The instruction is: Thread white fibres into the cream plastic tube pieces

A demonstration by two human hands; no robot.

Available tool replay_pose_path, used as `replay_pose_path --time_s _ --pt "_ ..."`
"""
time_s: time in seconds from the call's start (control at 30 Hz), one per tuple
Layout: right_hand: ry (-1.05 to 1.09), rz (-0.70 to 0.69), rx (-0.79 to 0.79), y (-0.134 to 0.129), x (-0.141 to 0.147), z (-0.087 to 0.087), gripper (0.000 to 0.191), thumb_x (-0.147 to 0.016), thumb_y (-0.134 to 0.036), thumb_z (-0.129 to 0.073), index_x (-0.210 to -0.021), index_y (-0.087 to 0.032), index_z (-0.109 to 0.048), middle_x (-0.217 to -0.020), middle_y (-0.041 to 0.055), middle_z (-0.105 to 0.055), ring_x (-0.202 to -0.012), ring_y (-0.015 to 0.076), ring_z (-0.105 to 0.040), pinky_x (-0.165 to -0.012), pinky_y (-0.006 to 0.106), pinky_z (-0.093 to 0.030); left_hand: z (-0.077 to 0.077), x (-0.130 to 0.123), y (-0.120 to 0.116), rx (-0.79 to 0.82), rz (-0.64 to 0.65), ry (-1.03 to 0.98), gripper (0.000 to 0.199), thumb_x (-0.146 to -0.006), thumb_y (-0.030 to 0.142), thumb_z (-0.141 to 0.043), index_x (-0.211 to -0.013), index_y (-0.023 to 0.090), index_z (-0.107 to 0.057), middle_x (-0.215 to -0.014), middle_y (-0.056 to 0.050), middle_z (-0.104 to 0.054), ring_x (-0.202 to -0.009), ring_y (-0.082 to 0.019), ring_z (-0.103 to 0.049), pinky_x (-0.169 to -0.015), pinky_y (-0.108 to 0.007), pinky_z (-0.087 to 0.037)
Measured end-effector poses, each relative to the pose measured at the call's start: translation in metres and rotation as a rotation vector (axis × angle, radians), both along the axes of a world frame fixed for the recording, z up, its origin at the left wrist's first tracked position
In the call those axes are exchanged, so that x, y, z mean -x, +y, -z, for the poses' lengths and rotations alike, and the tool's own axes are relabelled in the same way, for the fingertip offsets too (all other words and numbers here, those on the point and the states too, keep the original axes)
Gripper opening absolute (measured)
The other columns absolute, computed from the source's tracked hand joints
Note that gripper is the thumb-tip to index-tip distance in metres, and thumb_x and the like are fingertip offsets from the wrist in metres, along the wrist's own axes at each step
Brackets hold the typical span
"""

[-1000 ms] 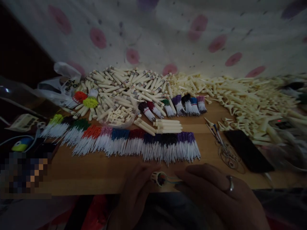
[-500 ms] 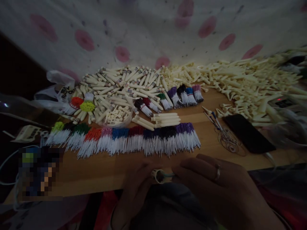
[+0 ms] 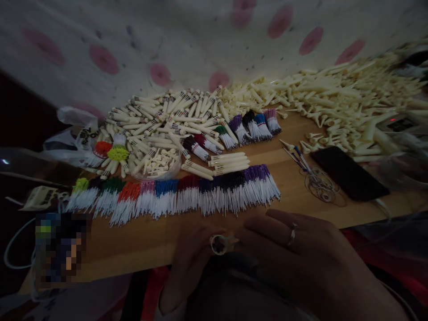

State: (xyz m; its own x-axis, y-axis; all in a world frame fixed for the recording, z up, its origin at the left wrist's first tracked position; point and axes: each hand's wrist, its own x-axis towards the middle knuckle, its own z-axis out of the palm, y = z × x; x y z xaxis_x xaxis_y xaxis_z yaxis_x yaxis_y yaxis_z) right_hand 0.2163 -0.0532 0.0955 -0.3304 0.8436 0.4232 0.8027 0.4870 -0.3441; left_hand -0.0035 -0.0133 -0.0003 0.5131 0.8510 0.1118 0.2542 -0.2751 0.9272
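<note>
My left hand (image 3: 189, 256) is closed around a cream pen barrel (image 3: 213, 244), its round open end facing me and dark bits showing inside. Close to the right of that mouth, the fingers of my right hand (image 3: 290, 249) are pinched together; dim light and blur hide what they hold. Just beyond both hands lies a long row of pen refills (image 3: 190, 200), white with coloured ends, sorted by colour from yellow-green at left to purple at right. Several cream pen barrels (image 3: 230, 162) lie side by side behind the row.
Finished-looking pens (image 3: 157, 111) are heaped behind, near a bag of small cream parts (image 3: 162, 162) and banded refill bundles (image 3: 240, 129). Loose cream parts (image 3: 351, 98) pile up at right. A black phone (image 3: 347, 174) lies beside tangled rubber bands (image 3: 321, 185).
A thin bluish piece showed between my right fingers and the barrel's mouth; it no longer shows there. My right hand has shifted slightly left. The whole view has tilted a little.
</note>
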Motion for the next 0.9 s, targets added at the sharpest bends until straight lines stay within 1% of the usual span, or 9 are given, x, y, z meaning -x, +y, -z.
replay_pose_path --time_s 0.2,0.3,0.37,0.43,0.53,0.63,0.7,0.8,0.9 --pt "-0.015 -0.057 0.011 0.002 -0.002 0.000 0.035 -0.101 -0.003 -0.039 -0.086 -0.022 -0.064 -0.078 -0.0022 -0.069 -0.067 0.0142 -0.059 -0.056 0.031 -0.040 -0.002 0.003 0.010 0.018 0.101 0.035 0.033 -0.100 0.046 -0.055 -0.115 0.030 -0.079 -0.107 -0.007 -0.082 -0.097 -0.025 -0.077 -0.084 -0.034 -0.064" --pt "-0.007 -0.057 0.002 0.003 -0.003 0.001 0.035 -0.098 0.001 -0.040 -0.086 -0.023 -0.064 -0.077 -0.0030 -0.069 -0.066 0.0143 -0.059 -0.055 0.031 -0.039 0.000 0.005 0.012 0.037 0.128 0.029 0.031 -0.100 0.044 -0.056 -0.118 0.030 -0.078 -0.109 -0.006 -0.081 -0.100 -0.025 -0.077 -0.087 -0.034 -0.063" --pt "-0.010 -0.049 0.003 0.004 -0.003 0.002 0.034 -0.097 0.000 -0.042 -0.083 -0.023 -0.063 -0.075 -0.0033 -0.068 -0.064 0.0148 -0.058 -0.054 0.032 -0.038 0.000 0.005 0.012 0.043 0.128 0.022 0.029 -0.100 0.042 -0.057 -0.118 0.031 -0.077 -0.108 -0.006 -0.081 -0.099 -0.024 -0.076 -0.087 -0.033 -0.062" --pt "-0.008 -0.046 0.008 0.004 -0.003 0.004 0.033 -0.099 -0.002 -0.044 -0.083 -0.023 -0.063 -0.075 -0.0033 -0.068 -0.066 0.0150 -0.059 -0.054 0.032 -0.037 -0.001 0.004 0.012 0.056 0.107 0.010 0.027 -0.100 0.040 -0.057 -0.115 0.031 -0.078 -0.104 -0.005 -0.080 -0.096 -0.023 -0.076 -0.084 -0.032 -0.062" --pt "0.062 -0.045 0.019 0.004 -0.001 0.006 0.032 -0.103 -0.006 -0.040 -0.090 -0.022 -0.064 -0.077 -0.0032 -0.068 -0.066 0.0137 -0.059 -0.055 0.030 -0.038 0.000 0.001 0.013 0.073 0.057 -0.050 0.023 -0.099 0.037 -0.061 -0.109 0.029 -0.079 -0.098 -0.005 -0.079 -0.090 -0.021 -0.075 -0.079 -0.029 -0.061" --pt "0.122 -0.026 0.047 0.002 0.002 0.006 0.033 -0.106 -0.011 -0.037 -0.090 -0.022 -0.064 -0.071 -0.0035 -0.064 -0.060 0.0127 -0.055 -0.050 0.030 -0.034 0.003 -0.002 0.012 0.102 0.005 -0.124 0.017 -0.095 0.033 -0.068 -0.106 0.029 -0.079 -0.096 -0.004 -0.078 -0.088 -0.020 -0.075 -0.076 -0.028 -0.061" --pt "0.120 -0.007 0.056 0.001 0.004 0.005 0.034 -0.106 -0.011 -0.037 -0.089 -0.022 -0.065 -0.069 -0.0029 -0.063 -0.057 0.0126 -0.054 -0.049 0.030 -0.033 0.006 -0.004 0.012 0.125 -0.024 -0.167 0.015 -0.091 0.030 -0.073 -0.105 0.029 -0.079 -0.099 -0.004 -0.078 -0.087 -0.020 -0.075 -0.075 -0.028 -0.061" --pt "0.119 0.018 0.060 0.000 0.009 0.006 0.035 -0.104 -0.007 -0.038 -0.090 -0.021 -0.066 -0.071 -0.0014 -0.068 -0.060 0.0125 -0.059 -0.049 0.029 -0.036 0.008 -0.008 0.012 0.125 -0.041 -0.253 0.017 -0.087 0.026 -0.078 -0.103 0.030 -0.079 -0.098 -0.003 -0.077 -0.087 -0.019 -0.075 -0.075 -0.026 -0.061" --pt "0.140 0.031 0.069 -0.002 0.013 0.007 0.033 -0.102 -0.005 -0.041 -0.089 -0.020 -0.068 -0.077 0.0000 -0.072 -0.065 0.0133 -0.064 -0.052 0.027 -0.043 0.006 -0.014 0.013 0.098 -0.060 -0.341 0.013 -0.086 0.025 -0.079 -0.099 0.029 -0.079 -0.093 -0.002 -0.077 -0.086 -0.018 -0.075 -0.075 -0.026 -0.061"
